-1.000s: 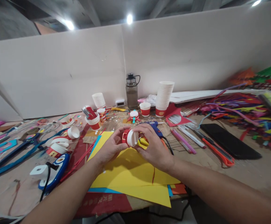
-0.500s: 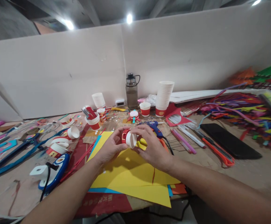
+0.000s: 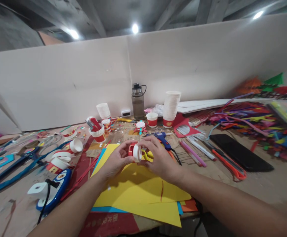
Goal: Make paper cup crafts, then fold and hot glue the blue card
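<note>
Both hands hold one small red-and-white paper cup piece (image 3: 134, 152) on its side, just above the yellow paper sheets (image 3: 138, 187). My left hand (image 3: 117, 159) curls round its red end from the left, fingers closed on it. From the right, my right hand (image 3: 158, 158) pinches the white rim with thumb and fingertips. A blue glue gun (image 3: 162, 137) lies just beyond the right hand.
A stack of white cups (image 3: 171, 107), a dark water bottle (image 3: 138, 102) and a red cup holding tools (image 3: 97, 130) stand toward the white partition. A black phone (image 3: 241, 152), an orange cutter (image 3: 229, 163) and pens (image 3: 192, 153) lie to the right. Cut cups (image 3: 59, 161) and a white plug (image 3: 38, 190) sit to the left.
The cup piece has turned a little in my fingers, its white face now narrower. The view has tilted slightly; the hands stay in the same place over the yellow paper.
</note>
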The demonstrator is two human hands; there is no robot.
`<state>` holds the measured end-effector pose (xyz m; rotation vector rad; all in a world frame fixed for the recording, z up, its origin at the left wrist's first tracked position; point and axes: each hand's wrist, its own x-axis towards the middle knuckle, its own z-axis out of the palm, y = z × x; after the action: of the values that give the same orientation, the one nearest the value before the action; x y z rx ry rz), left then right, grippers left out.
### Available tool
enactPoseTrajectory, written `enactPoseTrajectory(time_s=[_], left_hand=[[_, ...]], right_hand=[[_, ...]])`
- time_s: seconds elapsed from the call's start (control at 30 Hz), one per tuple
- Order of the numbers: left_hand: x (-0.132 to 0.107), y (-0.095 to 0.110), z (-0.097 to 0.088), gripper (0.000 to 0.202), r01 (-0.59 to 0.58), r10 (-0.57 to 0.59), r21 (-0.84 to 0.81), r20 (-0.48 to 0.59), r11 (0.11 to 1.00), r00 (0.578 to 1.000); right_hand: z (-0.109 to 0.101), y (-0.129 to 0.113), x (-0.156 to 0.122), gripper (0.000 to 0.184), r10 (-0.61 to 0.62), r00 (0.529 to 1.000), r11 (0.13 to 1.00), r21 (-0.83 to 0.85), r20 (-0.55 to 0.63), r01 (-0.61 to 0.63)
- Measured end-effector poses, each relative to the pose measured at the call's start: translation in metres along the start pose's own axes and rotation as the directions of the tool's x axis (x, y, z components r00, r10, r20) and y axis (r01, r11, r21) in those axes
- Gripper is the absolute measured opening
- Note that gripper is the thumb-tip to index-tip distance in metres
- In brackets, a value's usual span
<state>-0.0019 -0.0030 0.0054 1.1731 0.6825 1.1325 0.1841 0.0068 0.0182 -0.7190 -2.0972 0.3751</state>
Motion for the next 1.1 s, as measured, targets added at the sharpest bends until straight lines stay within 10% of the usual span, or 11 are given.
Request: enactPoseTrajectory(time_s=[1.1], left_hand=[[0.003,-0.009,-0.005,0.053,-0.002,0.003,0.164,-0.010,0.986,1.000]], right_hand=[[-0.001,0.000,0.000,0.038,0.039,0.997,0.994,0.101,0.072,-0.046]])
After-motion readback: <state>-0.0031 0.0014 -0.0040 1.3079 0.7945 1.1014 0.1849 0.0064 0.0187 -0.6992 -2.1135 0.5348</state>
